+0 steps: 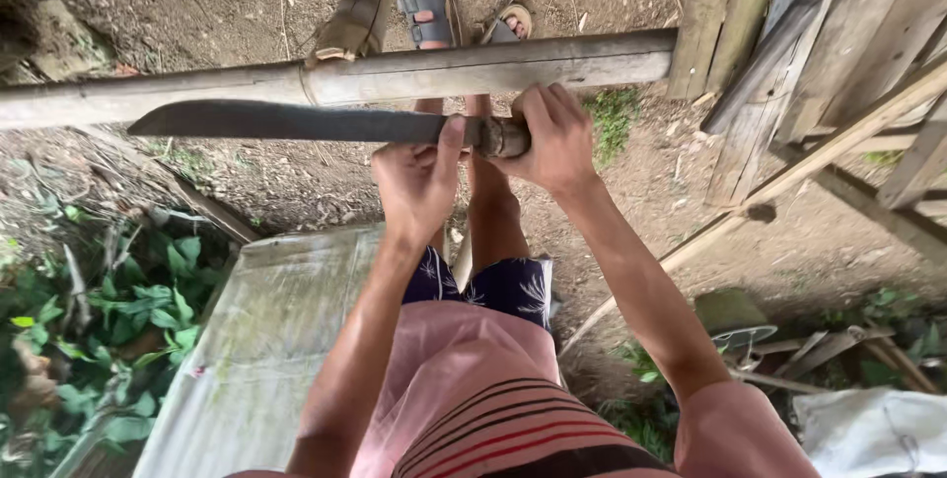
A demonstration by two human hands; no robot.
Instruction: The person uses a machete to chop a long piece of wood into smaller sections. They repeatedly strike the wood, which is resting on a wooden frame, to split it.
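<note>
Machete [296, 123], one, both hands [419, 182] [552, 138] gripping it, one bamboo pole [345, 78] behind

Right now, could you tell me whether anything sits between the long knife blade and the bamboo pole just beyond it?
Nothing visible does. The blade lies lengthwise right along the near side of the bamboo pole. The left hand pinches the blade's base and the right hand wraps the handle, both on the near side.

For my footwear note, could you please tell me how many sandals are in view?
2. One sandal is above the bamboo pole, fully showing its strap; the other sandal is to its right, partly hidden behind the pole. None elsewhere that I can see.
</note>
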